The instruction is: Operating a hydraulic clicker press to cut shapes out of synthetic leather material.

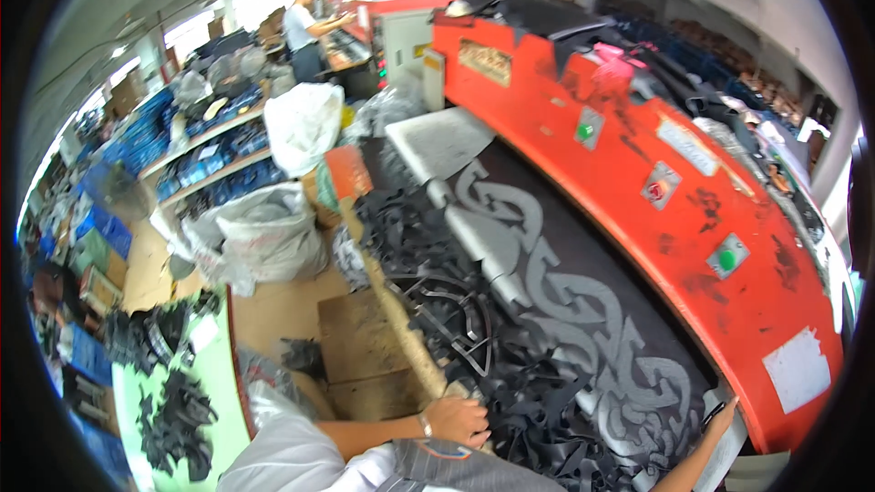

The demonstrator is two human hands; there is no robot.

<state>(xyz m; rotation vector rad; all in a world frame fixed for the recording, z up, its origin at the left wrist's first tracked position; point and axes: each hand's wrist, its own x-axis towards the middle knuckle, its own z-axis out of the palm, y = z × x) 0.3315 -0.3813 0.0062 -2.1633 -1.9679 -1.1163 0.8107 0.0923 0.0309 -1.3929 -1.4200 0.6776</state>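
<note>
left hand (458, 421): you're half-curling it beside black scraps (538, 419), hold unclear
right hand (722, 419): you're placing it by the red machine (620, 173), opening and hold unclear
scraps: they're lying beside the grey strip (597, 296)

A dark sheet (592, 239) showing curved gray shapes (581, 290) lies flat along the red machine (694, 228), black scraps (538, 421) heaped farther from it.

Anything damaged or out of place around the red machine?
Yes: dark smudges mar the red machine, and its white sheet has a ragged edge, apparently torn. Black scraps lie in a messy heap alongside, a metal frame among them.
</note>
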